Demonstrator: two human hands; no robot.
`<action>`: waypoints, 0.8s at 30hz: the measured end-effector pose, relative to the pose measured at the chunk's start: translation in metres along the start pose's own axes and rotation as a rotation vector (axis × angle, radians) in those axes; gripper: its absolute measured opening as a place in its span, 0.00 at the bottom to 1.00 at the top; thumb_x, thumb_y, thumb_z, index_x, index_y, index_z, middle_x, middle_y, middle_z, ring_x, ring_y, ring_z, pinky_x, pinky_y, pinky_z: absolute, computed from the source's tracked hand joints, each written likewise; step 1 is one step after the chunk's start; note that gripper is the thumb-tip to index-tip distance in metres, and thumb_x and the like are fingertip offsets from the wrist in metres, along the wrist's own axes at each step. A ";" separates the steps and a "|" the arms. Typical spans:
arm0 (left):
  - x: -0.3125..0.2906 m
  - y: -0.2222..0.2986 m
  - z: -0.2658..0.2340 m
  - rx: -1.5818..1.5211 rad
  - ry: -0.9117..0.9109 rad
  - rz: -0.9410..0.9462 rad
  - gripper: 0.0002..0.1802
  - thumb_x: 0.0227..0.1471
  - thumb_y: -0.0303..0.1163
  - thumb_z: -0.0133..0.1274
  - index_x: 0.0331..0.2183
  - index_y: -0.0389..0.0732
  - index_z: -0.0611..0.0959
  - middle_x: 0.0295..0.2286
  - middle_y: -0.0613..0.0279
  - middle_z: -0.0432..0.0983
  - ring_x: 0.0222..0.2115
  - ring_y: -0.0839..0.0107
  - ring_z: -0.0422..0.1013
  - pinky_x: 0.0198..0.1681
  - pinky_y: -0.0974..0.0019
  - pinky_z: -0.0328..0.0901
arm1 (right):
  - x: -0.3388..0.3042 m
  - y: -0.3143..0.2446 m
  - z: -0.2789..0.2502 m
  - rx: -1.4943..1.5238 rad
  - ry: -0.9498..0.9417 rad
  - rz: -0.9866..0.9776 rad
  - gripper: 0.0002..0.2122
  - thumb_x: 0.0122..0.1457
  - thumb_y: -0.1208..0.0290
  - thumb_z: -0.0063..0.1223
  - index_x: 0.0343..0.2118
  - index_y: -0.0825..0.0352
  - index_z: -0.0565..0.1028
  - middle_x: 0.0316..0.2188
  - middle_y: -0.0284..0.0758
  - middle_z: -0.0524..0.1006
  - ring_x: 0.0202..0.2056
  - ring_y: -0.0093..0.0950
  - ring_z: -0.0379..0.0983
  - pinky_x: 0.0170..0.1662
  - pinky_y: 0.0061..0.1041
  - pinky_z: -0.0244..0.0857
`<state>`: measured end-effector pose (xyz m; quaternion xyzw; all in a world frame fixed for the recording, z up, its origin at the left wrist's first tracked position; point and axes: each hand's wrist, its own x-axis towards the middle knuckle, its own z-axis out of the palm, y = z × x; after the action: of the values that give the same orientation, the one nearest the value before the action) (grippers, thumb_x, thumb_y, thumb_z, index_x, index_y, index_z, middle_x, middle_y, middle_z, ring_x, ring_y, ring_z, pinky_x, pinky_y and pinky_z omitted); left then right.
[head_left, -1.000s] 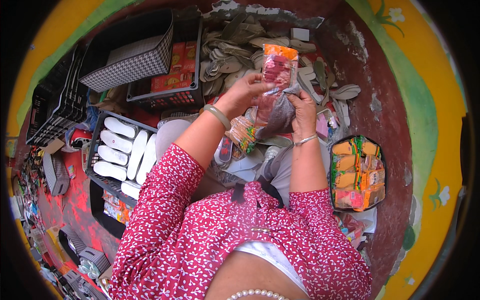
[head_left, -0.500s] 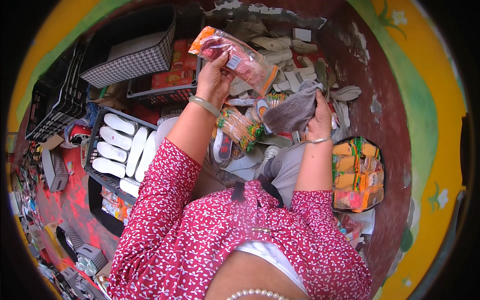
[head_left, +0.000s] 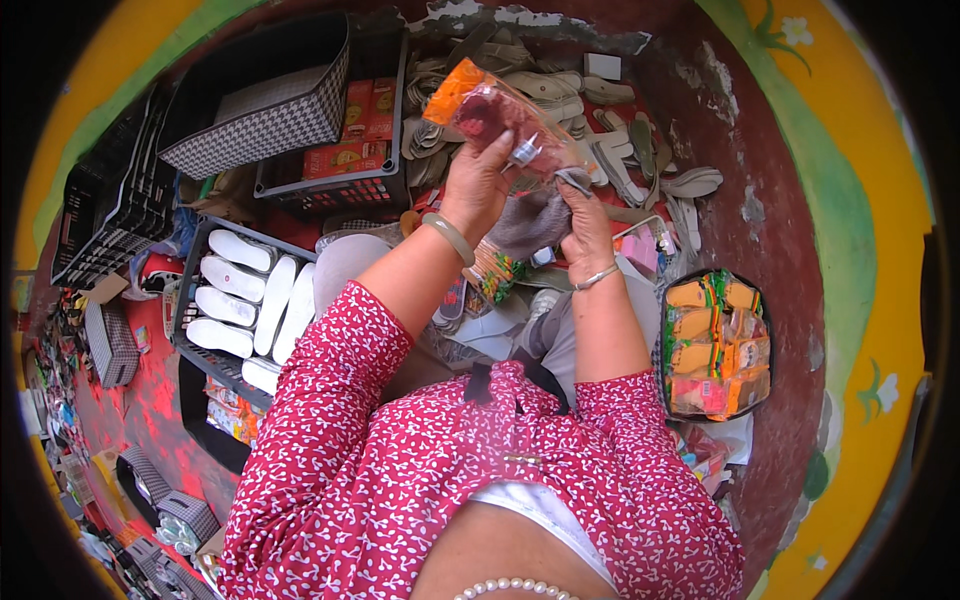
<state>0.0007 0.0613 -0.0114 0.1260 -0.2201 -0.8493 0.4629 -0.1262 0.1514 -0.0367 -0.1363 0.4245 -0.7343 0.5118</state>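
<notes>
My left hand (head_left: 474, 188) is closed on a clear plastic packet (head_left: 535, 135) with an orange end and something pink and dark red inside. It holds the packet tilted above the pile in front of me. In my right hand (head_left: 588, 232) is a grey cloth (head_left: 528, 224), gripped by its upper end and hanging just below the packet. The cloth's top edge overlaps or touches the packet's lower end; which, I cannot tell. Beneath the cloth a bundle with green and orange tips (head_left: 495, 275) is partly hidden.
White insoles (head_left: 222, 305) fill a dark crate on the left. Behind it, a houndstooth basket (head_left: 255, 128) rests by a black crate (head_left: 330, 186) of red boxes. Beige insoles (head_left: 545, 88) are heaped at the back. A basket of orange packets (head_left: 698, 355) stands right, near the wall (head_left: 790, 290).
My left hand has moved right with the packet. My right hand has come left with the grey cloth, so the two things are now close together.
</notes>
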 end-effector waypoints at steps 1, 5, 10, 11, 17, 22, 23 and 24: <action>-0.001 0.001 0.001 0.058 0.052 -0.001 0.14 0.51 0.30 0.51 0.42 0.43 0.72 0.40 0.66 0.71 0.42 0.73 0.67 0.45 0.64 0.64 | 0.003 -0.003 -0.002 0.021 0.029 -0.020 0.12 0.48 0.79 0.58 0.37 0.65 0.74 0.32 0.29 0.76 0.35 0.23 0.72 0.41 0.22 0.65; 0.015 0.008 -0.017 0.520 0.318 0.220 0.29 0.47 0.36 0.57 0.48 0.35 0.67 0.44 0.63 0.67 0.46 0.71 0.63 0.50 0.66 0.58 | 0.002 -0.029 -0.014 -0.086 0.077 -0.138 0.10 0.48 0.81 0.56 0.35 0.66 0.74 0.31 0.30 0.76 0.33 0.22 0.72 0.39 0.20 0.65; 0.008 0.030 0.002 1.736 -0.144 0.780 0.35 0.37 0.39 0.64 0.47 0.38 0.70 0.48 0.53 0.65 0.50 0.55 0.60 0.54 0.59 0.54 | -0.012 -0.044 -0.004 -0.445 -0.061 -0.079 0.07 0.47 0.82 0.53 0.31 0.69 0.75 0.28 0.29 0.76 0.29 0.19 0.71 0.35 0.17 0.64; 0.004 0.028 0.000 1.744 -0.240 0.699 0.34 0.35 0.40 0.64 0.46 0.41 0.72 0.49 0.52 0.64 0.52 0.54 0.57 0.55 0.59 0.52 | -0.014 -0.042 -0.002 -0.556 -0.145 -0.060 0.07 0.47 0.82 0.54 0.31 0.69 0.75 0.27 0.29 0.76 0.29 0.18 0.71 0.35 0.16 0.64; -0.006 0.042 0.016 1.392 -0.480 -0.445 0.20 0.41 0.40 0.60 0.34 0.35 0.79 0.19 0.63 0.72 0.20 0.76 0.66 0.23 0.68 0.64 | -0.021 -0.049 0.001 -0.686 -0.322 0.044 0.11 0.44 0.83 0.54 0.33 0.71 0.75 0.28 0.29 0.76 0.29 0.15 0.70 0.34 0.15 0.64; -0.011 0.050 0.029 1.281 -0.354 -0.578 0.17 0.42 0.39 0.60 0.32 0.36 0.81 0.17 0.69 0.70 0.17 0.81 0.63 0.17 0.72 0.60 | -0.023 -0.056 0.001 -0.631 -0.323 0.052 0.08 0.44 0.84 0.54 0.30 0.71 0.75 0.26 0.28 0.75 0.27 0.15 0.69 0.32 0.15 0.64; -0.010 0.050 0.027 1.297 -0.351 -0.550 0.17 0.42 0.39 0.60 0.32 0.36 0.81 0.17 0.70 0.70 0.18 0.81 0.63 0.18 0.73 0.60 | -0.023 -0.057 0.000 -0.642 -0.307 0.049 0.08 0.44 0.84 0.54 0.30 0.71 0.74 0.25 0.28 0.75 0.27 0.15 0.69 0.32 0.15 0.63; -0.009 0.049 0.025 1.314 -0.348 -0.522 0.16 0.42 0.38 0.60 0.31 0.36 0.81 0.17 0.70 0.70 0.18 0.82 0.64 0.19 0.73 0.60 | -0.024 -0.059 0.000 -0.634 -0.289 0.051 0.07 0.44 0.84 0.54 0.29 0.71 0.74 0.25 0.28 0.75 0.27 0.15 0.69 0.32 0.15 0.63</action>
<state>0.0304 0.0520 0.0347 0.2894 -0.7180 -0.6322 0.0324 -0.1531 0.1790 0.0136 -0.3804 0.5579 -0.5261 0.5169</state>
